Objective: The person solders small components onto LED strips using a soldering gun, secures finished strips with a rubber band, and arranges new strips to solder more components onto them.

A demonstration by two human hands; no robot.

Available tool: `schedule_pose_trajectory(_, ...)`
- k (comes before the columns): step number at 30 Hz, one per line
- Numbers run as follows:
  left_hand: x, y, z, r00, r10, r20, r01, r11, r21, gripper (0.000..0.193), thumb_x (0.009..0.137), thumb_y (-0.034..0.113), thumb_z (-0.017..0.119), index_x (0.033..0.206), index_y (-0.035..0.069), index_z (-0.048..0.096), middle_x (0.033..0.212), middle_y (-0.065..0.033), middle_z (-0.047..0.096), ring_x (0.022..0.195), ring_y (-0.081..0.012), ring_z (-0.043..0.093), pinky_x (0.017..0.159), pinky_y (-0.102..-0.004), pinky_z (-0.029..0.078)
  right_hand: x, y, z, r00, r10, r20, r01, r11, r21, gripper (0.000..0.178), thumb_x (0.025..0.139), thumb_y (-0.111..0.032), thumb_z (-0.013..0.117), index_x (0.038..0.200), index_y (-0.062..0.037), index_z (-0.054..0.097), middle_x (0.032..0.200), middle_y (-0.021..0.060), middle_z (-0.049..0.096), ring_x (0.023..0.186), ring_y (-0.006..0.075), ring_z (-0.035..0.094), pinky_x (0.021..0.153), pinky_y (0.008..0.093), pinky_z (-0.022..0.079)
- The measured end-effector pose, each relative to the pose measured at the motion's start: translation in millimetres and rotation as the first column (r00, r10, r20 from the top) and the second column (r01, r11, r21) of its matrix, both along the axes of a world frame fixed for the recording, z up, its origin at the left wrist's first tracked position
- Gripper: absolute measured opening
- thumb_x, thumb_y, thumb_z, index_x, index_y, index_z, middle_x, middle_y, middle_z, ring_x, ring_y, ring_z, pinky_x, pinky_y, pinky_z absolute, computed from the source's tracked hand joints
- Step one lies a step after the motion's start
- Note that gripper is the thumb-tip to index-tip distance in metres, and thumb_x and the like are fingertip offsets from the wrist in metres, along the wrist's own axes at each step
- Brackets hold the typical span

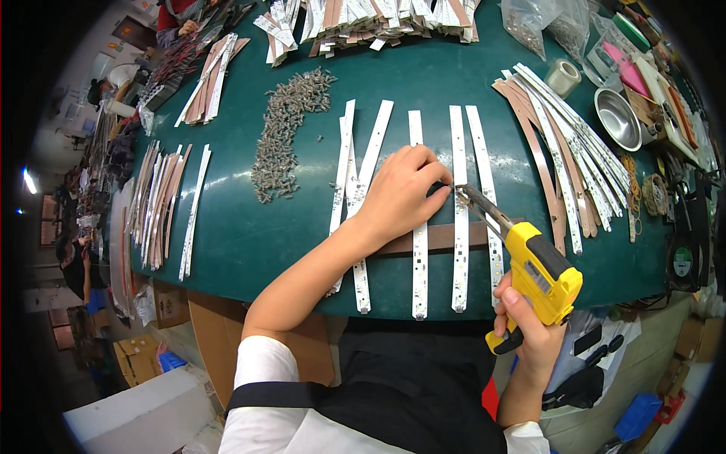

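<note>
My right hand point(529, 321) grips a yellow and black soldering gun point(541, 272). Its metal tip reaches the upper part of a white LED strip point(459, 257), close to my left fingertips. My left hand point(408, 185) is closed in a pinch at that same spot; something small and dark shows at the fingertips, too small to name. Beside this strip lie another LED strip point(420, 280) under my left hand and one point(484, 166) to the right, partly behind the gun. A brown bar point(401, 244) runs crosswise beneath them. More strips point(370, 155) lie crossed on the left, partly hidden by my forearm.
A heap of small metal parts point(283, 140) lies left of centre on the green table point(234, 250). Bundled strips stand at the left point(155, 204), right point(575, 166) and far edge point(393, 23). A metal bowl point(618, 119) and tape roll point(563, 78) sit right. Other people are at far left.
</note>
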State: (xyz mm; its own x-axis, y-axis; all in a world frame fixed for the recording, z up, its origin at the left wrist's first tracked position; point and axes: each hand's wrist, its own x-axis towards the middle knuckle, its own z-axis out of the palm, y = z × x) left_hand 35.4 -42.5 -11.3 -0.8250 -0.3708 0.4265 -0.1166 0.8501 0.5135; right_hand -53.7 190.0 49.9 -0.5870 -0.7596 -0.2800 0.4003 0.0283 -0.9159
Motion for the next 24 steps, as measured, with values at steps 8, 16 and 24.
schedule_pose_trajectory(8,6,-5,3,1.000,0.007,0.009,-0.007,1.000,0.013,0.014,0.073,0.008,0.070,0.086,0.006,0.065,0.087,-0.0090,0.055,0.085,-0.0279,0.055,0.075,-0.0374,0.045,9,1,0,0.988,-0.150,-0.020,0.147,0.981,-0.125,0.048,0.079,0.001,0.062,0.125,0.0034,0.048,0.090,0.0145,0.060,0.072,0.0148,0.058,0.050,0.0224,0.049)
schedule_pose_trajectory(16,47,-49,43,0.936,0.289,0.203,-0.289,0.957,-0.031,0.011,0.081,0.010,0.060,0.089,0.005,0.065,0.085,-0.0117,0.062,0.080,-0.0271,0.062,0.072,-0.0368,0.049,-1,20,-3,0.973,-0.215,-0.081,0.198,0.965,-0.174,0.048,0.081,-0.003,0.060,0.126,0.0031,0.045,0.092,0.0146,0.056,0.079,0.0162,0.056,0.048,0.0212,0.049)
schedule_pose_trajectory(24,87,-107,1,0.844,0.508,0.175,-0.441,0.841,-0.315,0.011,0.084,0.013,0.060,0.094,0.006,0.062,0.087,-0.0106,0.059,0.080,-0.0278,0.060,0.071,-0.0373,0.049,-1,18,-9,0.983,-0.178,-0.044,0.166,0.966,-0.200,0.047,0.083,-0.001,0.059,0.127,0.0042,0.044,0.095,0.0145,0.056,0.082,0.0157,0.055,0.048,0.0204,0.049)
